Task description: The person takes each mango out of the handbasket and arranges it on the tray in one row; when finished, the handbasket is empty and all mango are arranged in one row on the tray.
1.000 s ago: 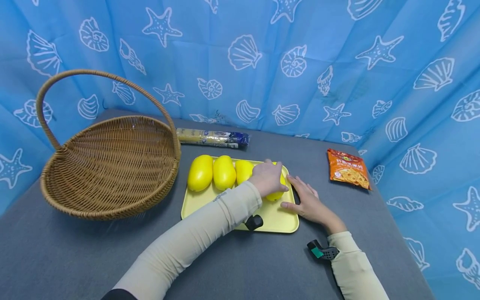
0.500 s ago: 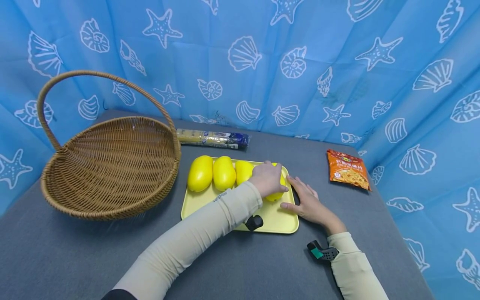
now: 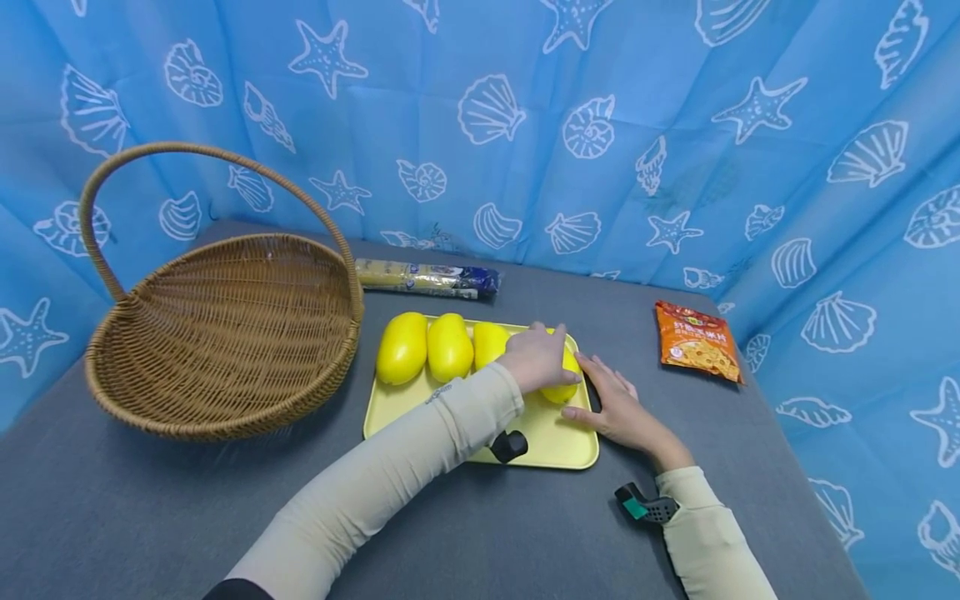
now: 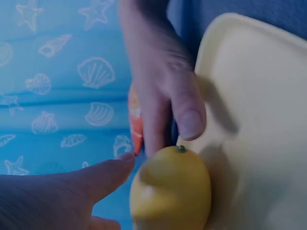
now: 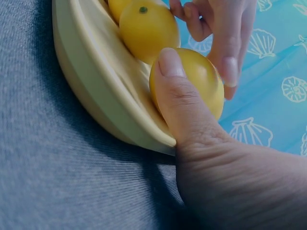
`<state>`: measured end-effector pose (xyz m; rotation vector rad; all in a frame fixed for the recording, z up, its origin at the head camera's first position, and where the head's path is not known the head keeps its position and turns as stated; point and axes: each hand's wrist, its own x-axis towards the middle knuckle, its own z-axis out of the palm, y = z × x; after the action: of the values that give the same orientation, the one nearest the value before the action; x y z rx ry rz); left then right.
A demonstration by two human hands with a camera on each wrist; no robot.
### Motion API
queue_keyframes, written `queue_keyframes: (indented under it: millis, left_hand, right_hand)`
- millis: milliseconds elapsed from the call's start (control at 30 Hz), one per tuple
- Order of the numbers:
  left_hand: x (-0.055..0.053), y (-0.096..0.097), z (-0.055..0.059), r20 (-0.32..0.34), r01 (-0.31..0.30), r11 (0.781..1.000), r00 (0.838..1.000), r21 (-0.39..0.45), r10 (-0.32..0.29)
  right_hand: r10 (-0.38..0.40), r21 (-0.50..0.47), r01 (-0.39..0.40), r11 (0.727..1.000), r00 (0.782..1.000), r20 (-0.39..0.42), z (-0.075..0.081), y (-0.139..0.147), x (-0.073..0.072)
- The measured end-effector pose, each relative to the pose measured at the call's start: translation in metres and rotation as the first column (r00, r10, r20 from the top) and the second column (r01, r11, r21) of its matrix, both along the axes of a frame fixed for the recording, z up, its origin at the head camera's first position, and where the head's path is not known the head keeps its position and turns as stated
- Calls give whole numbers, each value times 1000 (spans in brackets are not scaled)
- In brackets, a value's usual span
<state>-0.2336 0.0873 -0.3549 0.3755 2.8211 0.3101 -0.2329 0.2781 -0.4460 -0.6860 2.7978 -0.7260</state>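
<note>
Several yellow oval fruits, mango-like, lie in a row on the pale yellow tray (image 3: pixel 442 417). In the head view my left hand (image 3: pixel 534 357) is over the rightmost fruit (image 3: pixel 561 392) and partly hides it. From the left wrist, that fruit (image 4: pixel 171 191) shows a green stem end, and my left finger beside it looks apart from it. My right hand (image 3: pixel 618 410) lies at the tray's right edge, thumb over the tray. In the right wrist view, my right thumb (image 5: pixel 180 91) lies straight across the fruit (image 5: pixel 204 79); whether it presses is unclear.
A wicker basket (image 3: pixel 225 333) with a tall handle stands at the left. Behind the tray lies a long clear and blue packet (image 3: pixel 427 277). An orange snack bag (image 3: pixel 697 342) is at the back right, near the blue curtain (image 3: pixel 525 125).
The rightmost fruit has shifted slightly right toward my right hand. Both hands have stayed nearly in place. The head view has moved very little.
</note>
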Motion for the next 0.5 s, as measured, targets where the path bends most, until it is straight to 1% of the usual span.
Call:
queue_keyframes:
  millis: [67,133,267,300,400,500]
  left_hand:
    - [1,-3,0,-9,17,999,1000,38,-16]
    - [5,-8,3,-20,28,996,999,86,-27]
    - [17,-31,14,-66,33,983,998,181,-21]
    - [20,-39,17,-74,25,979,997,200,-10]
    - [28,-65,22,-103,0,965,994,263,29]
    - [33,-92,21,-127,-60,947,986,314,104]
  right_hand:
    - [-1,0,1,1000,1000,-1,-1,0,1]
    - [-1,-4,1,1000,1000,-1,-2,1,2]
    - [-2,-5,2,1000,1000,-3,-4,2,1]
    - [-3,-3,3,1000,1000,-2,-4,3,1]
    - [-3,2,3,1000,1000,22,-2,5,-1]
    - [-8,-2,8,1000,999,52,4,6,-1]
